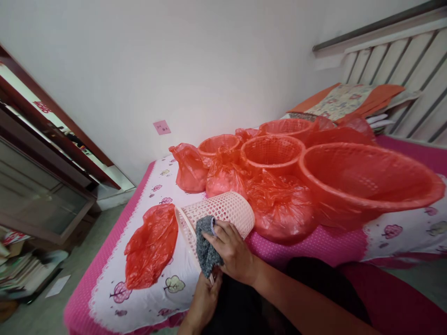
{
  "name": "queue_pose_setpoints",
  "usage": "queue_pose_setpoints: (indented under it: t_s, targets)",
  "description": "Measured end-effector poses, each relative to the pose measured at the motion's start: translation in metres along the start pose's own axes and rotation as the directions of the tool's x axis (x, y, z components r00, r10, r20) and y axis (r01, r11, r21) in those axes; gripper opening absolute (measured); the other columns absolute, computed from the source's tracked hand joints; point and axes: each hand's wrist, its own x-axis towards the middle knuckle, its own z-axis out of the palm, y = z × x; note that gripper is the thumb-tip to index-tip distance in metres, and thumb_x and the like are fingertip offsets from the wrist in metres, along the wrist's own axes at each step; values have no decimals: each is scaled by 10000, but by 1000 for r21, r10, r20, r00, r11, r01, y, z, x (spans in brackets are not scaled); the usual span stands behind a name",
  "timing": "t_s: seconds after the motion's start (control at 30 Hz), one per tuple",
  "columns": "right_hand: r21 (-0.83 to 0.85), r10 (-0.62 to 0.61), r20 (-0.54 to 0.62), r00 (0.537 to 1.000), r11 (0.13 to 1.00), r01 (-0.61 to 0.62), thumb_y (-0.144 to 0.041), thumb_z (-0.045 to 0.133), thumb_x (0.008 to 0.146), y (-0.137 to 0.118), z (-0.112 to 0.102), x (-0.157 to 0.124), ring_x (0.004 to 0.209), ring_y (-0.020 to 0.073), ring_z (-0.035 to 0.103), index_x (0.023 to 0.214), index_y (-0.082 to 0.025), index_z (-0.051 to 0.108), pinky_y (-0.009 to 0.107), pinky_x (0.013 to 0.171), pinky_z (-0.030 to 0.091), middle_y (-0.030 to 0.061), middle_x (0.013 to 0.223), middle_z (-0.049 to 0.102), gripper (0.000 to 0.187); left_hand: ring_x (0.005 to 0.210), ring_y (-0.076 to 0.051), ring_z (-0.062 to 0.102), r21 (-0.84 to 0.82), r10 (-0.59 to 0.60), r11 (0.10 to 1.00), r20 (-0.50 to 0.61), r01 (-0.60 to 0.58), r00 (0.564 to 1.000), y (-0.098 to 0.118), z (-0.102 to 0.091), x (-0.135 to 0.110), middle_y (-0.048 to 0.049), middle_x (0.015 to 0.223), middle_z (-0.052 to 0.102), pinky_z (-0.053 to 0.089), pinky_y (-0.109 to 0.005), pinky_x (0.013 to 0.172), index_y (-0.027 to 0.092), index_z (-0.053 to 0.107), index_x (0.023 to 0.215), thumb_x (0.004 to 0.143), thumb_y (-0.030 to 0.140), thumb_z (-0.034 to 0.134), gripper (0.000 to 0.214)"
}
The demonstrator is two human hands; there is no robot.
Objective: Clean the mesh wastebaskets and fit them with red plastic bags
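Observation:
A pale pink perforated plastic basket point(223, 207) lies on its side at the bed's near edge, its mouth facing left. My left hand point(205, 298) is closed on the lower part of its rim. In my right hand point(233, 251) is a grey cloth point(206, 246), pressed against the basket by the rim, with the fingers curled over it. The cloth hides part of the rim and the mouth. Left of the basket a crumpled red plastic bag point(152, 246) rests on the bed.
Several baskets in red bags, such as a large one point(356, 209) at right, stand behind on the bed point(139, 304). Folded cloths point(345, 102) are piled by the radiator point(401, 70). Books point(24, 274) lie on the floor at left, near a glass-paned door point(42, 181).

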Motion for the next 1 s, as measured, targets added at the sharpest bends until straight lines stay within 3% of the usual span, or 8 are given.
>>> queue_pose_setpoints:
  t_s: [0.2, 0.33, 0.47, 0.63, 0.8, 1.0]
  targets:
    - [6, 34, 8, 999, 999, -34, -329, 631, 938, 4, -2, 2, 1308, 362, 477, 1441, -86, 587, 515, 1109, 445, 204, 1309, 617, 560, 1351, -355, 618, -23, -23, 999, 94, 25, 995, 3, 4, 3, -187, 1396, 709, 416, -504, 1212, 183, 753, 1205, 920, 657, 615, 570]
    - [-11, 87, 11, 996, 996, -86, -274, 693, 883, 9, -1, 1, 1282, 368, 486, 1434, -80, 596, 526, 1113, 449, 203, 1297, 615, 593, 1393, -356, 593, -40, -45, 998, 102, 49, 994, 9, 5, 4, -180, 1432, 693, 373, -520, 1249, 179, 745, 1269, 893, 639, 657, 600]
    - [-33, 174, 17, 985, 984, -174, -192, 701, 831, 23, 2, 1, 1288, 369, 492, 1445, -115, 601, 546, 1121, 455, 189, 1313, 612, 627, 1456, -343, 538, -27, 9, 1000, 95, -6, 995, 19, 3, 4, -146, 1441, 698, 308, -488, 1291, 196, 746, 1313, 915, 541, 678, 531]
    - [-64, 335, 39, 941, 941, -332, -111, 681, 785, 52, 4, -1, 1294, 359, 518, 1445, -144, 611, 562, 1145, 449, 176, 1324, 630, 665, 1417, -370, 577, -32, -43, 998, 86, 46, 995, 10, -8, 2, -131, 1350, 756, 355, -486, 1269, 198, 775, 1266, 871, 583, 734, 553]
    - [-108, 457, -4, 889, 884, -455, -96, 667, 794, 85, 7, -5, 1284, 365, 526, 1397, -131, 648, 576, 1137, 459, 196, 1321, 634, 604, 1462, -369, 533, -31, -81, 996, 67, 83, 995, -3, -20, 1, -138, 1439, 702, 303, -515, 1294, 181, 753, 1304, 863, 656, 704, 649]
    - [-74, 514, -91, 853, 851, -520, -73, 619, 811, 109, 9, -12, 1231, 334, 571, 1380, -170, 660, 571, 1120, 487, 166, 1302, 636, 579, 1449, -356, 549, -52, -78, 995, 55, 81, 995, 4, -25, 3, -124, 1431, 710, 289, -522, 1296, 183, 772, 1264, 892, 651, 668, 607]
